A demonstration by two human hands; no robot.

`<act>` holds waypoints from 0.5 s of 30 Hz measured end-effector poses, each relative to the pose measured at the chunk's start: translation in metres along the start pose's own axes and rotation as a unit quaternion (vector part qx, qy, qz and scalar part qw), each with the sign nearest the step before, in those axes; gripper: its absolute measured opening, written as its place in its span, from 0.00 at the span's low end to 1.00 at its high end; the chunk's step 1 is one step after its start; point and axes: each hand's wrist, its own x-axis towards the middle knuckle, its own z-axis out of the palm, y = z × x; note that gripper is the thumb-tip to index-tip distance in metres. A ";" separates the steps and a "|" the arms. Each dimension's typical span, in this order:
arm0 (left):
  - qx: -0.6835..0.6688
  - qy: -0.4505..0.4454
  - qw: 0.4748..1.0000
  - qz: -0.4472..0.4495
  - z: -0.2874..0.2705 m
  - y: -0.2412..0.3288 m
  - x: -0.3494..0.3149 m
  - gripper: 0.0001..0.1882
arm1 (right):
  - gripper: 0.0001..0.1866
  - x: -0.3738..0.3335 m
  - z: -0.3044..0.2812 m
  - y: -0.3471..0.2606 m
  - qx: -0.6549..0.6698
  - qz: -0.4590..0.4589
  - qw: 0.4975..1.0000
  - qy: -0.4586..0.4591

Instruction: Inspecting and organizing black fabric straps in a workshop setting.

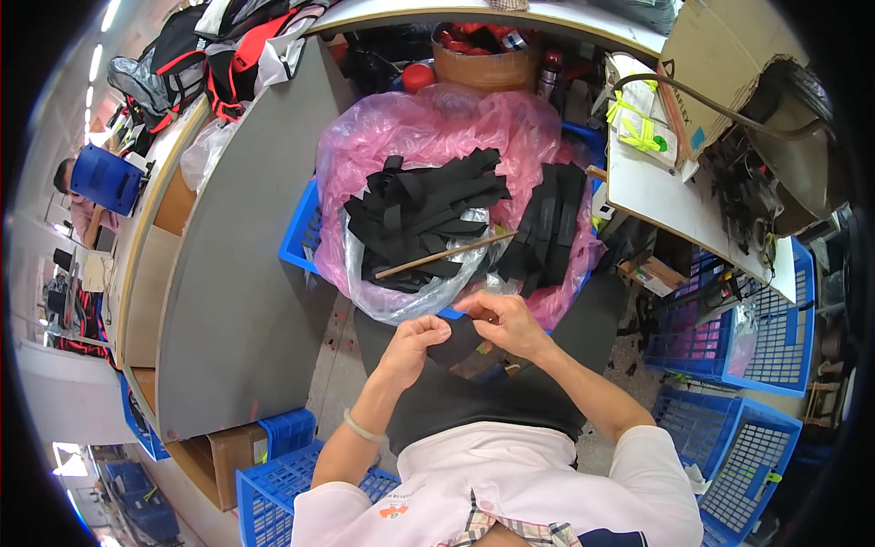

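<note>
Above my lap, a small piece of black fabric stretches between my two hands. My left hand is closed, pinching its left edge between thumb and fingers. Its upper right side lies against my right hand, whose thumb and forefinger are pressed together; what their tips grip is too small to make out. Just beyond lie many black fabric strips on clear and pink plastic lining a blue crate. A second bundle of black strips lies at the right. Across the strips rests a thin wooden stick.
A grey panel curves along the left. To the right, a white table holds a cardboard box and a machine. Blue crates stand low at right, another blue crate at lower left. A round cardboard tub sits behind.
</note>
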 end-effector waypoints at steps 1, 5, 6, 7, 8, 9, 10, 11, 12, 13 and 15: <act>-0.046 -0.024 0.998 -0.034 0.000 0.001 -0.001 0.03 | 0.14 -0.002 -0.001 -0.005 0.017 -0.003 1.000 -0.008; -0.156 -0.067 0.980 -0.099 0.003 0.000 0.000 0.04 | 0.11 -0.006 -0.003 -0.008 -0.035 -0.003 0.997 -0.068; -0.082 -0.004 0.996 -0.042 0.010 0.000 0.001 0.08 | 0.10 -0.006 -0.001 -0.001 -0.104 -0.063 0.992 -0.008; -0.006 0.057 0.998 0.016 0.020 0.002 0.000 0.12 | 0.08 -0.006 0.000 0.006 -0.172 -0.122 0.976 0.054; -0.005 0.054 0.998 0.013 0.028 0.005 -0.002 0.12 | 0.08 -0.006 0.000 0.012 -0.172 -0.120 0.976 0.057; 0.149 0.113 0.975 0.117 0.038 0.009 -0.004 0.16 | 0.09 -0.006 0.001 0.018 -0.204 -0.117 0.967 0.101; 0.297 0.170 0.914 0.218 0.045 0.010 -0.006 0.20 | 0.09 -0.006 0.003 0.019 -0.234 -0.114 0.955 0.143; 0.297 0.169 0.915 0.216 0.052 0.009 -0.006 0.20 | 0.09 -0.006 0.005 0.020 -0.234 -0.111 0.955 0.143; 0.281 0.169 0.923 0.204 0.059 0.006 -0.005 0.22 | 0.09 -0.004 0.008 0.019 -0.232 -0.130 0.951 0.157; 0.265 0.170 0.929 0.193 0.065 0.004 -0.003 0.25 | 0.09 -0.002 0.010 0.017 -0.229 -0.150 0.946 0.171; 0.258 0.186 0.926 0.204 0.072 -0.002 0.002 0.24 | 0.09 0.001 0.009 0.018 -0.211 -0.144 0.949 0.187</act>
